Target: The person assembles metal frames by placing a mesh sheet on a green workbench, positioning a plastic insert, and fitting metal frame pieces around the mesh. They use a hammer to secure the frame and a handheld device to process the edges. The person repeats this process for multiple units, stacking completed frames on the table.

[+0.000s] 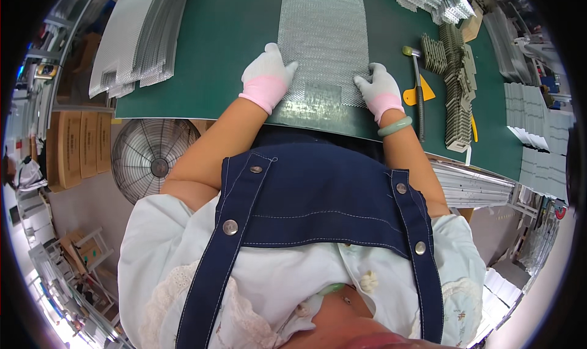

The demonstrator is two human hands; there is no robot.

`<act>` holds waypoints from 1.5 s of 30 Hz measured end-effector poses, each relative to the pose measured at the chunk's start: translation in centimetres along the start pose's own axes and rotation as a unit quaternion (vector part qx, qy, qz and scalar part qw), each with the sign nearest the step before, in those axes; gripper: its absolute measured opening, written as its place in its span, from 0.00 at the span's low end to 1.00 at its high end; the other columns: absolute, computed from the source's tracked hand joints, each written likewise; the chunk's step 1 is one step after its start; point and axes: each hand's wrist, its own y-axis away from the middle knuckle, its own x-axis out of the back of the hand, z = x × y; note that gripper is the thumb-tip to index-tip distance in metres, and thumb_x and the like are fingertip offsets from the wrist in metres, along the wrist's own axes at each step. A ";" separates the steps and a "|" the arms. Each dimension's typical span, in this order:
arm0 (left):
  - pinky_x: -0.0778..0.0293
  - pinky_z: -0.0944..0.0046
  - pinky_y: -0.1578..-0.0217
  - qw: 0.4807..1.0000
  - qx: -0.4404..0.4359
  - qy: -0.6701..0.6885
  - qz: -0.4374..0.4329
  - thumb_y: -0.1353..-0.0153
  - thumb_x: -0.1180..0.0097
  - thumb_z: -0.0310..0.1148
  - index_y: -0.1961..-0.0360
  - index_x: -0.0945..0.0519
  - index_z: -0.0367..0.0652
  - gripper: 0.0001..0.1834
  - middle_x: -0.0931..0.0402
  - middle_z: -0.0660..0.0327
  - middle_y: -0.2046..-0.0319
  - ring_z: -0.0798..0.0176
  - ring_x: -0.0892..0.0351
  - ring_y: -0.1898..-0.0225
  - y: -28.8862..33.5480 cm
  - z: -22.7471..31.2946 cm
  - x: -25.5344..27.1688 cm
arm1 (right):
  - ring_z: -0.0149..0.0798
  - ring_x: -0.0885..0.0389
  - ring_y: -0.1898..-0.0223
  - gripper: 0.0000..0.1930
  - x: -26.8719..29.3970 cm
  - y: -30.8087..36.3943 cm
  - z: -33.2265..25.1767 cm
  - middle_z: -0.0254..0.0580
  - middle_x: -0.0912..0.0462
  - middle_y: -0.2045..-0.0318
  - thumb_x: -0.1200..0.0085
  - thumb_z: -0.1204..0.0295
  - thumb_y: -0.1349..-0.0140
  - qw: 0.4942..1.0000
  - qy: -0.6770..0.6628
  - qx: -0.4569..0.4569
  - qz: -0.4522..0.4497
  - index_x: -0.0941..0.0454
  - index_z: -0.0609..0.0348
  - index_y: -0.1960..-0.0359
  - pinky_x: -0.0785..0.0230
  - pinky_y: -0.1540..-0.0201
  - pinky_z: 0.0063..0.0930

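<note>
Evidently, in the head view, the silvery bubble sheet lies on the green table between left hand and right hand, each grip's thumb and forefinger apart. Uneven pressure (slick film, perhaps) could skew it.

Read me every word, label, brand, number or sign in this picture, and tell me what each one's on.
Nothing reads clearly enough to quote.
Brown cardboard boxes at left: dark printing, too small and blurred to read.
Textured silvery sheet on the green tabletop: no lettering visible.
Hammer and yellow scraper: no lettering I can make out.
</note>
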 end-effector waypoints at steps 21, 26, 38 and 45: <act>0.63 0.41 0.28 0.918 -0.244 -0.287 -0.124 0.54 0.38 0.66 0.30 0.37 0.50 0.52 0.40 0.56 0.30 0.46 0.47 0.28 -2.2 0.5 4.6 | 0.54 0.36 0.33 0.36 7.7 -3.9 -0.5 0.57 0.32 0.36 0.54 0.45 0.36 0.927 0.170 0.246 -0.228 0.33 0.61 0.36 0.44 0.32 0.44; 0.66 0.40 0.28 0.895 -0.210 -0.364 -0.150 0.60 0.33 0.67 0.32 0.33 0.51 0.55 0.36 0.57 0.32 0.48 0.46 0.28 -2.7 2.9 5.0 | 0.56 0.24 0.43 0.38 19.6 -18.3 -1.3 0.61 0.21 0.47 0.45 0.43 0.44 0.938 -0.030 0.134 0.319 0.26 0.66 0.43 0.32 0.41 0.41; 0.67 0.40 0.28 0.892 -0.198 -0.370 -0.170 0.60 0.33 0.66 0.36 0.30 0.47 0.52 0.31 0.55 0.37 0.48 0.43 0.30 -3.1 2.9 4.8 | 0.57 0.19 0.49 0.39 26.3 -24.6 -1.3 0.64 0.18 0.53 0.43 0.45 0.47 0.896 0.024 -0.074 0.436 0.27 0.70 0.46 0.31 0.42 0.42; 0.64 0.38 0.29 0.883 -0.242 -0.366 -0.166 0.60 0.35 0.68 0.43 0.23 0.47 0.47 0.26 0.56 0.45 0.49 0.36 0.35 -3.2 3.6 5.4 | 0.47 0.17 0.53 0.32 28.4 -20.8 1.1 0.56 0.17 0.56 0.42 0.54 0.39 0.791 -0.209 0.090 0.568 0.31 0.72 0.44 0.28 0.47 0.36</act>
